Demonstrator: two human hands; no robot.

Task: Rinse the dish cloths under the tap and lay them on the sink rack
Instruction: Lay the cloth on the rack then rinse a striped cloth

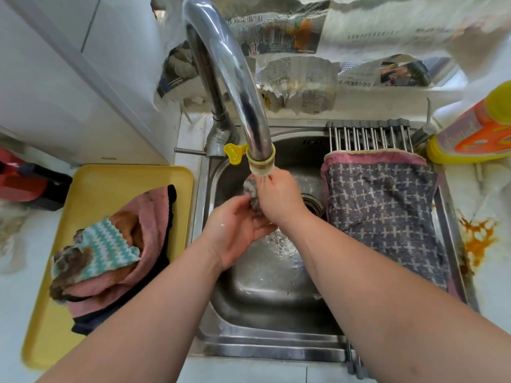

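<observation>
Both hands hold a small grey cloth [250, 190] bunched up right under the spout of the chrome tap [237, 87], over the steel sink [273, 275]. My right hand [276, 197] grips its upper part; my left hand [237, 228] cups and grips it from below. Water splashes in the basin. A dark blue cloth with a cross pattern and pink edge [384, 217] lies spread on the sink rack [370, 138] at the right. On the yellow tray [110, 181] at the left lies a pile: a teal zigzag cloth [105, 250] on a pink cloth [152, 217].
A yellow and orange detergent bottle [475, 131] lies on the counter at the back right. An orange stain [478, 239] marks the counter right of the sink. A red and black object [25, 181] sits at the far left. Newspaper [304, 76] covers the back wall.
</observation>
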